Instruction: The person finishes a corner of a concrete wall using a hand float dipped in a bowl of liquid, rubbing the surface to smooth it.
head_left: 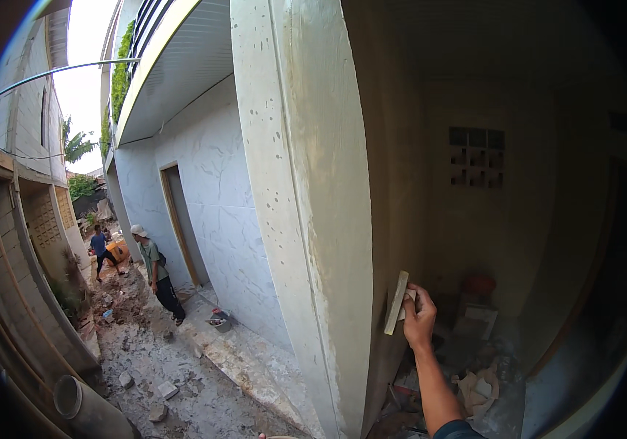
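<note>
My right hand is closed around the grip of a small hand float, a pale narrow plate seen almost edge-on. The float is upright beside the shaded side of a pale plastered pillar; whether it touches the surface I cannot tell. Damp-looking spots and smears mark the pillar's lit face, and a groove runs down it. Only a fingertip of my left hand shows at the lower edge, next to the pale rim of something mostly cut off. Its grip is hidden.
A person in a light cap stands by the marble-look wall; another person is farther down the muddy alley. A bucket sits on the ledge. A large pipe lies lower left. Rubble and sacks fill the dark room.
</note>
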Tool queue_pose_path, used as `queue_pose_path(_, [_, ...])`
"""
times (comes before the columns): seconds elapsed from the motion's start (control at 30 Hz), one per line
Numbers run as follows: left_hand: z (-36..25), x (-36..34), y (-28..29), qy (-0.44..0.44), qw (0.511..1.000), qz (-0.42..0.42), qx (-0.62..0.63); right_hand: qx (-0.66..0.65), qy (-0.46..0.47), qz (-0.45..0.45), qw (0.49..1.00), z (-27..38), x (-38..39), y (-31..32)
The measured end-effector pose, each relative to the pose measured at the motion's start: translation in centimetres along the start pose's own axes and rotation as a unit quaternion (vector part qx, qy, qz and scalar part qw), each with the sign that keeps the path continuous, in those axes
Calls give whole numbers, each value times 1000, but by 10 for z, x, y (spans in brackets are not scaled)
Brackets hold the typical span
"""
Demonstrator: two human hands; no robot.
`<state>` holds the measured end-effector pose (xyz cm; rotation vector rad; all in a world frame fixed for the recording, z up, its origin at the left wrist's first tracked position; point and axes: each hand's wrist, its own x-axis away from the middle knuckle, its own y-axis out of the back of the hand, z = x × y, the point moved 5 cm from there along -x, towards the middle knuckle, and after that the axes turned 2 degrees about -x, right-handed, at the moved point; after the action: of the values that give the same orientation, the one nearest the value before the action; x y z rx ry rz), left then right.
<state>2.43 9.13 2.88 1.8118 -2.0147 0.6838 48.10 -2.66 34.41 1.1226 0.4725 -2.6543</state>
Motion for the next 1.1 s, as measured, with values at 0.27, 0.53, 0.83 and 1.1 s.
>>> queue_pose_path(0.27, [-1, 7, 9, 37, 997, -7, 69, -53, 290, -26, 955, 227, -214, -65])
queue_pose_path(0.53, [-19, 14, -1, 48, 995, -4, 92, 23, 238, 36, 970, 234, -189, -89])
queue_pose_path(0.83, [4, 13, 2, 54, 997, -4, 51, 139, -246, 60, 957, -113, 187, 46])
queue_pose_path(1.1, [1, 20, 13, 53, 997, 17, 59, -93, 98, -24, 991, 95, -40, -12])
